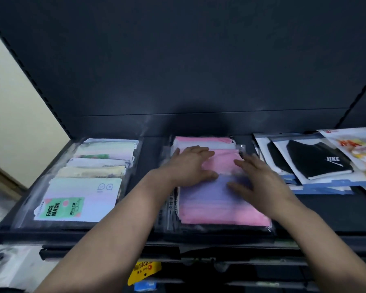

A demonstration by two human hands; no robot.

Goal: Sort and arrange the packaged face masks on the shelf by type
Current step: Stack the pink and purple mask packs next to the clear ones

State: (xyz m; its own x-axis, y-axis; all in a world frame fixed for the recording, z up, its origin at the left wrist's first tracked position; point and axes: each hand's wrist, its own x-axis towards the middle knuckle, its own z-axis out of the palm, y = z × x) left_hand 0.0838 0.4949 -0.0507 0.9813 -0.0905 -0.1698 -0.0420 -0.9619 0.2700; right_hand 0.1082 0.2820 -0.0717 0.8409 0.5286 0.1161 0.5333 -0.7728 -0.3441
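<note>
While both hands lie flat with fingers extended, the left hand (pixel 190 163) and the right hand (pixel 256 180) press down on the pink mask packs (pixel 224 210) stacked at the middle of the dark shelf (pixel 325 212); neither hand grips anything; the pastel mask packs (pixel 80 199) sit in a row at the left; the black mask packs (pixel 317 163) lie overlapped at the right, beside an orange-printed pack (pixel 355 146).

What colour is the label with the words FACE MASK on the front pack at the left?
The label is green with black letters; head view.
</note>
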